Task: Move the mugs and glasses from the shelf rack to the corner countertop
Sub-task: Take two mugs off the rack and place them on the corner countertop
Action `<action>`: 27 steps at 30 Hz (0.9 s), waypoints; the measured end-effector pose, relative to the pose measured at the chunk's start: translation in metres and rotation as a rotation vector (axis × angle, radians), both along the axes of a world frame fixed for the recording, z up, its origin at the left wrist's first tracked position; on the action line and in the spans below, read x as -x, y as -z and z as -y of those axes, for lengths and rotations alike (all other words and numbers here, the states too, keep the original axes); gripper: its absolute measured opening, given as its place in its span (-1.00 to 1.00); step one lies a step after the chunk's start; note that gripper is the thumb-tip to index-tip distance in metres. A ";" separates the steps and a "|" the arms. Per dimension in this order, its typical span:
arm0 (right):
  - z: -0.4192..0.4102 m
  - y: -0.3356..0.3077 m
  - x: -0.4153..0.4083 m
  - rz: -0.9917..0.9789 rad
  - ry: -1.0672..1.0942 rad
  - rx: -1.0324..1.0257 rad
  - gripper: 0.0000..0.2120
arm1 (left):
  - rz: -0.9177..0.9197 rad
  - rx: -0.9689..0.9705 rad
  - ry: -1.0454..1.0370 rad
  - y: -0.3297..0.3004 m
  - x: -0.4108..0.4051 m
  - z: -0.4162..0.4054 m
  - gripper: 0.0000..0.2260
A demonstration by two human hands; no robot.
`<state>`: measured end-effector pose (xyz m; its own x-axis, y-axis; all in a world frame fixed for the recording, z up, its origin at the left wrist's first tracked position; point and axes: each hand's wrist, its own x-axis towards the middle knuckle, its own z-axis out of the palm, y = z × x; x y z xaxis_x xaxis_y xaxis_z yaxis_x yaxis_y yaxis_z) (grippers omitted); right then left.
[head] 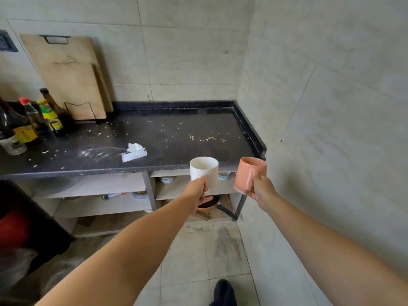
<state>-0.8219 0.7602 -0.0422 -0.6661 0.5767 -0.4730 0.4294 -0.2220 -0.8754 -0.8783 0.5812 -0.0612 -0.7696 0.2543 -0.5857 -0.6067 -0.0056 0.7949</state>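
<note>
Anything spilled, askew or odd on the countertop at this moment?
Yes. The dark countertop is littered with pale crumbs and a white powdery smear beside a crumpled tissue. The white mug and pink mug are held upright.

no text is showing clearly enough to read. the yellow labels on the bottles (26,120) at the left edge of the frame are carrying print, but it is appearing too blurred and small to make out.
</note>
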 end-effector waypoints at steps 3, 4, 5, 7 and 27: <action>-0.031 0.003 0.049 -0.013 -0.005 0.026 -0.74 | -0.020 0.021 0.008 0.004 0.047 -0.033 -0.75; -0.043 0.004 0.069 -0.020 -0.023 0.025 -0.73 | -0.026 0.020 0.006 0.005 0.066 -0.047 -0.76; -0.054 0.004 0.085 -0.027 -0.032 0.017 -0.67 | -0.033 0.021 -0.002 0.005 0.081 -0.058 -0.76; -0.077 0.001 0.122 -0.019 -0.040 0.010 -0.55 | -0.038 0.022 -0.018 0.003 0.116 -0.080 -0.75; -0.190 0.053 0.450 0.068 -0.134 -0.001 -0.48 | 0.043 0.056 0.027 0.038 0.432 -0.194 -0.75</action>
